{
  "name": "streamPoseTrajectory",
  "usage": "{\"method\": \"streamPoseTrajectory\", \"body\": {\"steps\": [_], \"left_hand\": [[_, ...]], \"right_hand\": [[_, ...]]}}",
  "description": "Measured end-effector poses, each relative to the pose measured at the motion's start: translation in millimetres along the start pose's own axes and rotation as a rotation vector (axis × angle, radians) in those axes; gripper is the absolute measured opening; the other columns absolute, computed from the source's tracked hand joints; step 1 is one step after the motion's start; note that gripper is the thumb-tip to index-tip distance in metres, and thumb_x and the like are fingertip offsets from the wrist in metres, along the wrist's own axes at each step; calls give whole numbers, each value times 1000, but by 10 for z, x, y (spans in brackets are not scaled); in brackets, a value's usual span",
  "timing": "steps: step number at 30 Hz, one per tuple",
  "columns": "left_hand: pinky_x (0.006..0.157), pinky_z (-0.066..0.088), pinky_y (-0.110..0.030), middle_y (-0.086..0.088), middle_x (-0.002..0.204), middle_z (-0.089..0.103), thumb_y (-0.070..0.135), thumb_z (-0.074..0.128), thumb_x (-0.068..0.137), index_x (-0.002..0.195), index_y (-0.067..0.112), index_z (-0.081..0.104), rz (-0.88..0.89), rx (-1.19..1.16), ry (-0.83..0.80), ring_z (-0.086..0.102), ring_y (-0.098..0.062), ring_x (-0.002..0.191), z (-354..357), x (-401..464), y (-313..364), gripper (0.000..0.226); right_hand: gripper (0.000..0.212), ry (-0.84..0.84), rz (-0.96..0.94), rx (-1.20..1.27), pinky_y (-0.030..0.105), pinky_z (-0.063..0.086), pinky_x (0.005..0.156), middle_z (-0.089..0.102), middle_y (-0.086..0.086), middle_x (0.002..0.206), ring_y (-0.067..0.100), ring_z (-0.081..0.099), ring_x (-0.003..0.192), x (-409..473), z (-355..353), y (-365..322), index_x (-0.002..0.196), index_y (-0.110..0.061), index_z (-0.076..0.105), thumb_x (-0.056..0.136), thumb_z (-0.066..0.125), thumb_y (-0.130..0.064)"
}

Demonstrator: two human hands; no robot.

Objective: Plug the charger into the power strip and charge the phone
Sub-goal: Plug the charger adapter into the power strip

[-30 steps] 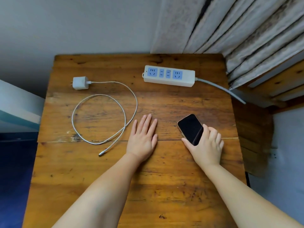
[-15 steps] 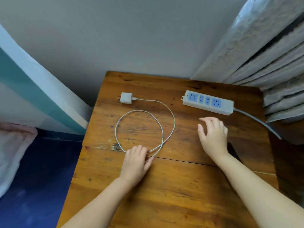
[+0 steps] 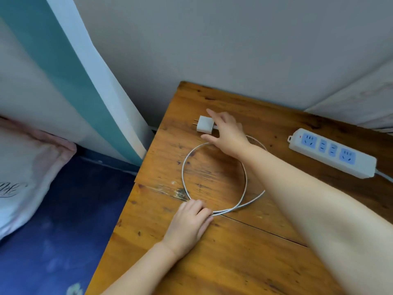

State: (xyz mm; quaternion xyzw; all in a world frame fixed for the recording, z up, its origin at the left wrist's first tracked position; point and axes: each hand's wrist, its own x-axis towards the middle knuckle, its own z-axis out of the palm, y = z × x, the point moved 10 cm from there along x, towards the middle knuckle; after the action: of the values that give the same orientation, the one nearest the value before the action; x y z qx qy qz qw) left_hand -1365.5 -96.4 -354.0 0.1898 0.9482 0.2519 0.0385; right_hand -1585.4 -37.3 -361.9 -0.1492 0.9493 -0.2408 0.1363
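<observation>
Here the white charger [image 3: 205, 124] lies flat on the desk [image 3: 234, 262], prongs pointing away from the right hand [image 3: 228, 135], whose grip is spread open around it, forefinger past its far edge, thumb at its near edge, arm stretched across the cable [image 3: 184, 167] loop. Nearer, the left hand [image 3: 189, 224] rests palm-down, fingers curled over the cable's crossing strands. Right of the grip lies the power strip [image 3: 331, 153].

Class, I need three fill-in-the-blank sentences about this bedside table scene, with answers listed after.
1. The right hand reaches for the small white ____.
2. The left hand rests on the looped white ____.
3. Nothing is plugged into the white and blue ____ on the wooden table.

Answers: charger; cable; power strip
</observation>
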Motion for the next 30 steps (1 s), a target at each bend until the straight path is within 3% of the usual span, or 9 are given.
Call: {"method": "streamPoseTrajectory", "body": {"steps": [4,7,10,12,14,20,23,26,30], "left_hand": [[67,48,-30,0,78,66,31,52,90,88,16,68,-134,-159,12,61,-18,75,-72,-24,-149,22],[71,51,-27,6,77,73,22,66,86,84,16,72,-459,-490,42,65,-7,74,-128,-18,-453,9],[55,42,-14,14,56,59,10,57,91,92,12,67,-597,-763,57,51,4,51,-180,119,-513,10],[45,37,-13,6,57,49,6,46,96,108,10,58,-614,-938,94,42,-1,43,-276,267,-459,18],[43,39,-17,-1,64,51,4,41,97,114,15,52,-589,-1054,148,45,-7,46,-409,422,-386,23],[67,57,-20,-4,83,76,0,42,95,96,13,60,-488,-1369,272,71,-20,79,-638,850,45,22],[83,57,-26,-4,102,75,-6,41,93,100,11,63,-429,-1452,189,67,-21,102,-567,1084,357,29],[94,51,-27,-2,123,64,-16,33,89,113,17,59,-315,-1326,6,57,-13,118,-398,1287,710,49],[100,48,-33,1,122,62,-2,40,96,123,15,54,-156,-908,-93,57,-6,117,-207,1420,1007,36]], "right_hand": [[58,45,74,-70,43,32,99,46,9,131,28,40,122,65,61,37,138,-24,39,86,58,-43],[53,62,137,139,40,42,96,49,10,128,25,48,115,24,-74,96,134,-23,44,86,59,-40],[50,182,265,452,22,44,74,61,5,112,14,61,90,-152,-437,342,126,-15,49,84,63,-37],[52,194,387,526,14,42,53,63,1,94,10,63,65,-344,-665,608,126,-13,49,83,61,-39],[56,165,478,507,16,38,43,61,1,89,8,58,53,-606,-892,893,130,-14,46,83,59,-42],[53,131,593,407,23,41,46,61,7,95,15,55,63,-1489,-1602,1707,130,-15,48,83,66,-33],[55,128,580,177,29,46,67,63,13,115,23,60,88,-1753,-1932,2013,128,-12,51,80,70,-29],[61,62,579,0,34,44,87,57,15,128,29,56,111,-1850,-1990,2218,130,-9,47,78,72,-27],[56,-58,522,-129,34,47,84,59,13,123,26,58,106,-1754,-1858,2227,127,-13,49,78,72,-25]]}}
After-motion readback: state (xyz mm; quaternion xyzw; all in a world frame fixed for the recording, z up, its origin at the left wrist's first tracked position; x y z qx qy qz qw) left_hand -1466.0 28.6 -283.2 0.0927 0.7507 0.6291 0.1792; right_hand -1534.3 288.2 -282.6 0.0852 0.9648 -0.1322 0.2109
